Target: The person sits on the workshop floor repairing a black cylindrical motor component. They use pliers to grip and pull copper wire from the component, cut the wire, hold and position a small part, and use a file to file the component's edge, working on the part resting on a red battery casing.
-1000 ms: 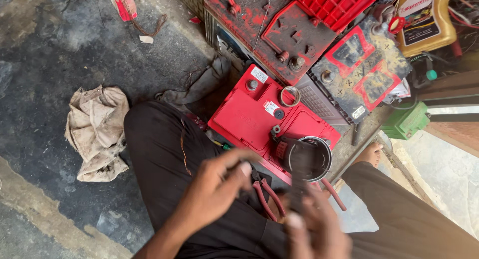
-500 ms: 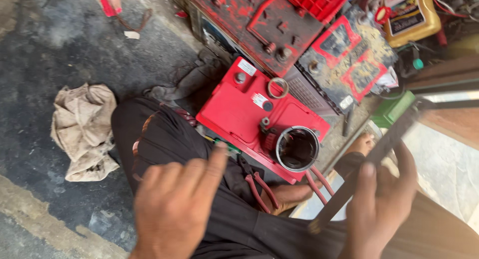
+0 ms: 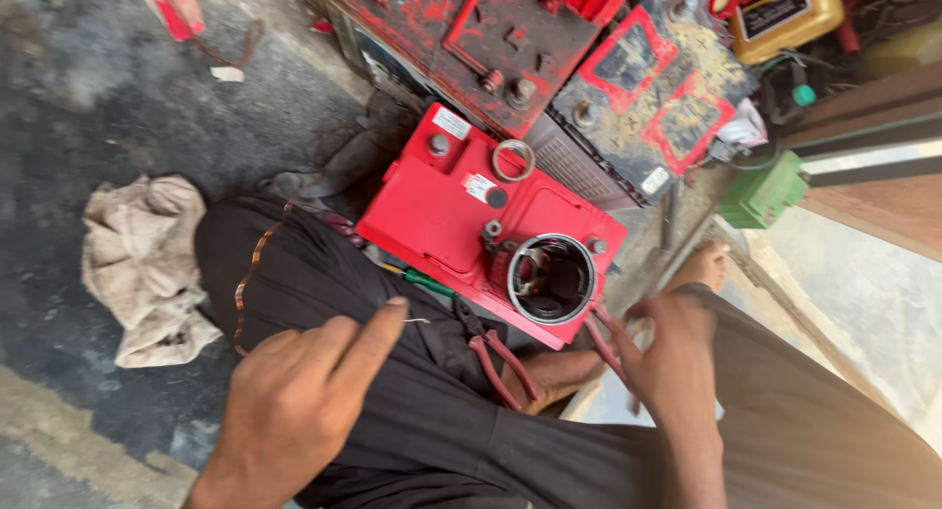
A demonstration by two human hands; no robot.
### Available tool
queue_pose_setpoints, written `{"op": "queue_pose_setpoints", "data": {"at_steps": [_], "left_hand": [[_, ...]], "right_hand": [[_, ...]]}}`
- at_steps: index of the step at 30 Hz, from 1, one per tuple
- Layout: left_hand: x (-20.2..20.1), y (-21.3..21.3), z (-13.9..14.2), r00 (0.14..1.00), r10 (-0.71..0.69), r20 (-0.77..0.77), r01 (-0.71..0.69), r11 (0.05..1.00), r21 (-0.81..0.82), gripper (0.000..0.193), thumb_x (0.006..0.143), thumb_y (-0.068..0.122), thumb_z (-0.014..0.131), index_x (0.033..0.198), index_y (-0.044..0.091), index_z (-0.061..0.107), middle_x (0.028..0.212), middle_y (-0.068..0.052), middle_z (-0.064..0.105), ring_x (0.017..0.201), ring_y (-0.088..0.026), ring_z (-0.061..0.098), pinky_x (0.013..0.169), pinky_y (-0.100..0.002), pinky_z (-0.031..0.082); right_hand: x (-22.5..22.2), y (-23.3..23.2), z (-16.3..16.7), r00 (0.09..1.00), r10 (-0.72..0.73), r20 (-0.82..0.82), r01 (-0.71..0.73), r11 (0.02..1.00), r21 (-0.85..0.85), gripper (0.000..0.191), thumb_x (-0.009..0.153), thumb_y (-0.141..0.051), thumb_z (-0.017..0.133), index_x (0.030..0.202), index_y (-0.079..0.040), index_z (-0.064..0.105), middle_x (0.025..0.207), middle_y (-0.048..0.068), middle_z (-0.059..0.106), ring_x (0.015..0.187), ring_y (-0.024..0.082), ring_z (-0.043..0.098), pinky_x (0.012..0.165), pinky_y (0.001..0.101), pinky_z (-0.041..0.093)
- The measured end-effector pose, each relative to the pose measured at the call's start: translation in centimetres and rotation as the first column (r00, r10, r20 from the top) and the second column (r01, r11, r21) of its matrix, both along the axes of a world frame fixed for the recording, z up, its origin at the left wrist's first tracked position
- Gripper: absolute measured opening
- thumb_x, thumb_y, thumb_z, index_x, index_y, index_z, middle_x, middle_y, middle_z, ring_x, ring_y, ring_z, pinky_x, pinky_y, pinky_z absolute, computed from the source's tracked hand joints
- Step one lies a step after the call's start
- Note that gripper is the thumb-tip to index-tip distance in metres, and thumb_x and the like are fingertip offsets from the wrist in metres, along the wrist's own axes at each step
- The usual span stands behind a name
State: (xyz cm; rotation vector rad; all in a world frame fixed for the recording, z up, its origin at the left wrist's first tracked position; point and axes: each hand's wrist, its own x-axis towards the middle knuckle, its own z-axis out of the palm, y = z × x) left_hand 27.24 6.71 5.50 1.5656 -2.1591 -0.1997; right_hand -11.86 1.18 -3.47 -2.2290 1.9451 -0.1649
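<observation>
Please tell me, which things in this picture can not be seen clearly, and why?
- Head view: what the right hand grips is hidden by its own fingers.
- Head view: the thin short wire at the left hand fingertips is too small to identify.
- Head view: the inside of the round metal cylinder on the red battery case is dark.
- Head view: the yellow plastic bottle is cut off by the top edge.

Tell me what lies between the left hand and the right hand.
In the head view, red-handled pliers lie on the black-trousered lap between the left hand and right hand.

open: floor by rag | blocked: red battery (pliers beside)
</observation>
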Motion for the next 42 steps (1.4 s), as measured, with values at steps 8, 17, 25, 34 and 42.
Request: {"op": "queue_pose_setpoints", "data": {"at_steps": [8, 17, 25, 34, 42], "left_hand": [[-1.0, -0.2, 2.2, 0.995, -0.007, -0.100, -0.005, 0.992, -0.123, 0.029, 0.082, 0.007, 0.072, 0.111, 0.007, 0.070, 0.070, -0.001, 0.054, 0.057, -0.018, 0.053, 0.055, -0.036, 0.038], [0.1, -0.6, 3.1, 0.971, -0.025, -0.237, 0.007, 0.997, -0.077, 0.034, 0.078, 0.014, 0.079, 0.111, 0.011, 0.072, 0.066, -0.001, 0.050, 0.054, -0.019, 0.053, 0.053, -0.037, 0.037], [-0.6, -1.5, 3.8, 0.931, -0.040, -0.363, 0.019, 0.998, -0.062, 0.031, 0.082, 0.015, 0.079, 0.112, 0.011, 0.072, 0.067, 0.000, 0.052, 0.055, -0.019, 0.053, 0.053, -0.036, 0.038], [-0.9, -0.4, 5.2, 0.909, -0.090, -0.406, 0.072, 0.996, -0.059, 0.041, 0.076, 0.013, 0.080, 0.117, 0.011, 0.075, 0.063, 0.001, 0.051, 0.052, -0.019, 0.049, 0.050, -0.036, 0.035], [-0.7, 0.3, 5.4, 0.897, -0.088, -0.433, 0.068, 0.996, -0.061, 0.042, 0.076, 0.013, 0.080, 0.118, 0.011, 0.074, 0.064, 0.001, 0.049, 0.053, -0.018, 0.049, 0.051, -0.036, 0.035]], "right_hand": [[1.7, -0.5, -6.4, 0.875, 0.110, -0.472, 0.099, 0.913, 0.395, 0.043, 0.077, -0.045, 0.075, 0.110, -0.018, 0.069, 0.103, 0.009, 0.073, 0.104, 0.036, 0.068, 0.088, 0.0579, 0.049], [-3.5, -0.5, -0.1, 0.964, -0.264, -0.011, 0.236, 0.842, 0.484, 0.031, 0.090, -0.028, 0.065, 0.112, -0.006, 0.067, 0.096, 0.020, 0.070, 0.097, 0.039, 0.068, 0.085, 0.0485, 0.054], [-9.2, 1.7, 5.9, 0.848, 0.188, 0.495, -0.248, 0.967, 0.057, 0.058, 0.080, -0.022, 0.070, 0.131, 0.003, 0.055, 0.110, 0.014, 0.070, 0.108, 0.027, 0.067, 0.093, 0.0474, 0.050], [3.9, 1.3, 12.2, 0.777, 0.603, -0.180, -0.600, 0.624, -0.502, 0.028, 0.082, -0.051, 0.072, 0.099, -0.030, 0.066, 0.107, 0.006, 0.068, 0.099, 0.033, 0.063, 0.084, 0.0546, 0.047], [6.7, 1.8, 12.3, 0.811, 0.569, -0.137, -0.546, 0.653, -0.525, 0.030, 0.077, -0.031, 0.083, 0.103, -0.028, 0.069, 0.105, 0.004, 0.068, 0.095, 0.031, 0.060, 0.084, 0.0523, 0.043]]}}
